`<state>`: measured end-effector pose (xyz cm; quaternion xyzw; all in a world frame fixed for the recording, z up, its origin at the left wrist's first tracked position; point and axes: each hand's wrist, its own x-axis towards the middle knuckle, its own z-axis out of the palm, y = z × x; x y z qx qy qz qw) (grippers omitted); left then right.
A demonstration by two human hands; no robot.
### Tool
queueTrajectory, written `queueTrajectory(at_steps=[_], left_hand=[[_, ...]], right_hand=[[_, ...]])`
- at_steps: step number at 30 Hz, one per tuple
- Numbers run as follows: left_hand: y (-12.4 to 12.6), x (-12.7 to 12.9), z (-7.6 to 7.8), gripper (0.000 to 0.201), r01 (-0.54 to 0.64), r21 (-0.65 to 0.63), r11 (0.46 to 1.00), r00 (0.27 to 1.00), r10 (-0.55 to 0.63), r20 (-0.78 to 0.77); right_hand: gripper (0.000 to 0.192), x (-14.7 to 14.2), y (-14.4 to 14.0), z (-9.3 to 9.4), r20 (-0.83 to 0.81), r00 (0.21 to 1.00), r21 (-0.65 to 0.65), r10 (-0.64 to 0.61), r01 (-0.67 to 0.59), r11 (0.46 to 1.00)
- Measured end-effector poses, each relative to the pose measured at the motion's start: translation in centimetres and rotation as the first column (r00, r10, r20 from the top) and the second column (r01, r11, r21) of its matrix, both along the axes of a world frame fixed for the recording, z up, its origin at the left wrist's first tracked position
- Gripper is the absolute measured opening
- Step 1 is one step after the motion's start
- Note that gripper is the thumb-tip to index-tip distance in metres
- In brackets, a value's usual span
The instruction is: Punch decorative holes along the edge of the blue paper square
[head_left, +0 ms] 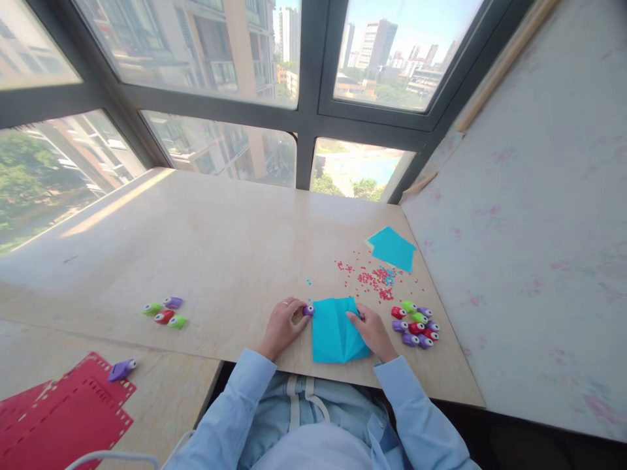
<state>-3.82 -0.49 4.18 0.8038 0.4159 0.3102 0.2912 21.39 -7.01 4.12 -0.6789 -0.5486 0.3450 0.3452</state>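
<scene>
Where the wooden table (230, 254) meets the person's pale blue sleeves, a folded blue paper sheet (337, 329) lies flat at the near edge. Left hand (283, 326): fingers curled tight around a small purple punch (308, 310), pressed against the sheet's upper left corner. Right hand (373, 331): resting on the sheet's right side, fingers bent and close together, tips pinning the paper's top edge.

Just right of that hand, a cluster of small punches (416, 324), red, green and purple, touching one another. Well to the left on the same table, a smaller group of four punches (165, 312). Nearer and lower left, on a second tabletop, red perforated paper (68, 411) with one purple punch (121, 370) sitting on its top edge.

Beyond the hands, red confetti dots (372, 281) scattered, a few blue among them. Farther still, a second blue paper piece (392, 249) near the right wall. Windows behind.
</scene>
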Motion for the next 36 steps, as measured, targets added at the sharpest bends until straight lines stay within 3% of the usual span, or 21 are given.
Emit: queueTrajectory(at_steps=[6, 15, 20, 24, 26, 28, 36], left_hand=[[0.0, 0.1, 0.1, 0.012, -0.004, -0.001, 1.000, 1.000, 0.004, 0.019], [0.2, 0.0, -0.2, 0.014, -0.002, -0.004, 1.000, 0.999, 0.002, 0.036], [0.2, 0.0, -0.1, 0.015, -0.006, -0.009, 1.000, 0.999, 0.007, 0.032], [0.1, 0.0, 0.0, 0.015, -0.017, -0.007, 1.000, 1.000, 0.017, 0.026], [0.1, 0.0, 0.1, 0.014, -0.017, -0.007, 1.000, 1.000, 0.017, 0.026], [0.1, 0.0, 0.2, 0.014, -0.015, -0.012, 1.000, 1.000, 0.015, 0.023], [0.0, -0.1, 0.0, 0.015, -0.019, -0.013, 1.000, 1.000, 0.020, 0.019]], right_hand=[[0.040, -0.3, -1.0, -0.1, 0.009, 0.999, -0.002, -0.046, 0.046, 0.999], [0.043, 0.7, 3.6, 0.3, 0.106, 0.982, 0.087, -0.156, 0.148, 0.985], [0.039, 0.8, 4.1, 0.9, 0.100, 0.982, 0.099, -0.159, 0.149, 0.984], [0.045, 0.3, 2.7, 1.4, -0.158, 0.984, -0.024, -0.081, 0.079, 0.997], [0.057, 0.1, 1.9, 1.4, -0.319, 0.943, -0.118, -0.100, 0.065, 0.991], [0.063, 0.0, 1.2, 1.2, -0.364, 0.925, -0.166, -0.113, 0.056, 0.985], [0.040, 0.2, 0.0, 1.7, -0.116, 0.993, -0.178, -0.039, 0.018, 0.984]])
